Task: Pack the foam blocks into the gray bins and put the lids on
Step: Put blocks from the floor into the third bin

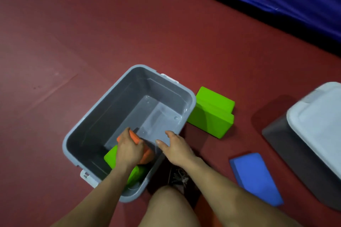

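Red floor (92,33) is carrying everything. I'm crouching over the open gray bin (88,116); second bin (295,153) with its lid (317,125) on is sitting at right. Green blocks (212,114) are lying just beside the open bin, blue block (256,177) near. My left hand (129,151) is gripping the orange block (147,155), setting it on the green block (110,158) inside; should press it flat against the wall. Right hand (175,149) is open, empty, over the rim.

Dim, warm indoor light on my feed; soft glare on the gray bin (96,114) floor, a dark shadow left of the lidded bin (287,145), edges smeared and bowed.
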Tool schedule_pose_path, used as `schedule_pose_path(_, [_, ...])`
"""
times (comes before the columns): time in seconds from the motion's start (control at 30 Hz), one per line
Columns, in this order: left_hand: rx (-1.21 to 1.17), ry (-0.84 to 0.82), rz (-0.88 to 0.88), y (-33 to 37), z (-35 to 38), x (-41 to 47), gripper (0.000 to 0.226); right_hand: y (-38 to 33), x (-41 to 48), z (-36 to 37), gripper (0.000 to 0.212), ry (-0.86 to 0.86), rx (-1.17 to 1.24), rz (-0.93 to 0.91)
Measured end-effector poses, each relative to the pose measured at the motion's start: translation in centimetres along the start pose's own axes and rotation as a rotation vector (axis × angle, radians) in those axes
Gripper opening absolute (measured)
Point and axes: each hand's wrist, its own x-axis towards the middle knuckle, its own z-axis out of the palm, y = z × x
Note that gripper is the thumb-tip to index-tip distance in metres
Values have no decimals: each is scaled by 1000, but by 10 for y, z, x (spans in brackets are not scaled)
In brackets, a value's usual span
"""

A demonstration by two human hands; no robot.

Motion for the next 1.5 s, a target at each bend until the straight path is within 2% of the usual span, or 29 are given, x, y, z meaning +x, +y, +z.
schedule_pose_path(0.1, [12,-24,23,32,8,-8,64,17,-9,-18,69,55,3,26])
schedule_pose_path(0.2, [15,-1,-8,33,7,-1,63,29,-10,-25,66,66,40,21])
schedule_pose_path(0.5, [120,36,-215,-39,-8,56,61,12,29,21,57,-14,100,-60])
schedule_pose_path(0.6, [132,-57,-229,-72,-7,64,58,-6,53,48,55,-29,8,-123])
schedule_pose_path(0.67, [140,-121,-274,-92,-5,66,58,-19,72,67,67,-83,-19,-124])
schedule_pose_path(0.77, [178,-191,-308,-112,-5,66,59,-31,100,98,111,-299,-49,-33])
schedule_pose_path(0.8, [197,-219,-294,-116,-5,65,58,-32,108,109,118,-351,-75,-7])
schedule_pose_path(0.9, [269,-252,-216,-131,-4,62,51,-36,118,129,105,-431,-175,-35])
schedule_pose_path(1.0, [373,-267,-152,-136,-1,59,41,-39,120,132,92,-414,-240,-94])
schedule_pose_path(1.13, [379,-256,-82,-137,0,49,31,-39,125,120,85,-440,-310,-140])
schedule_pose_path(1.33, [268,-263,-264,-144,2,52,48,-22,117,108,97,-536,-352,-153])
schedule_pose_path(1.5, [198,-238,-258,-142,10,54,67,-17,93,116,100,-582,-391,-127])
